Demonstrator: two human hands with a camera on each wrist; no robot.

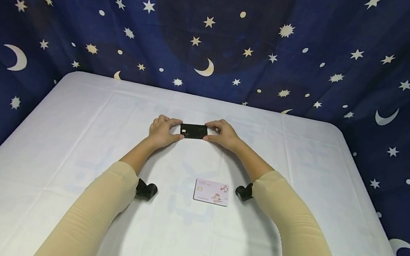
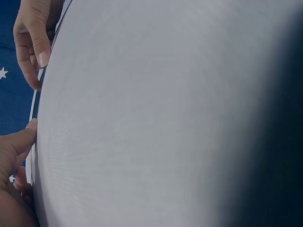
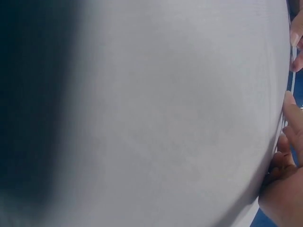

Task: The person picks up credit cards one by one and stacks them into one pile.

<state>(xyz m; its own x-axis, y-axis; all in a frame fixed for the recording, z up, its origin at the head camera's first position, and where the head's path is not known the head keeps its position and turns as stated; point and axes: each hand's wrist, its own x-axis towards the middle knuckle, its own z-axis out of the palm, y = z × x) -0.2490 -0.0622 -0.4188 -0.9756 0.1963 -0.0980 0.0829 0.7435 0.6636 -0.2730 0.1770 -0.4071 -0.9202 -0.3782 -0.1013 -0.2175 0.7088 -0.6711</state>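
Note:
A black card [image 1: 194, 131] with "VIP" lettering and a small pale chip mark appears in the head view, towards the far half of the table. My left hand [image 1: 163, 132] pinches its left end, thumb at the lower corner and a finger at the upper one. At the right end, my right hand [image 1: 224, 134] grips it the same way. Closer to me, between the forearms, lies a pink VIP card [image 1: 211, 192] with a flower print, touched by neither hand. Both wrist views catch the hands only at their edges; the black card is hard to make out there.
A white cloth covers the table [image 1: 71, 214], whose far edge meets a dark blue curtain [image 1: 238, 32] with stars and moons. Black wrist camera mounts [image 1: 147, 190] stick out inward from both sleeves. Blurred dark shapes fill one side of each wrist view.

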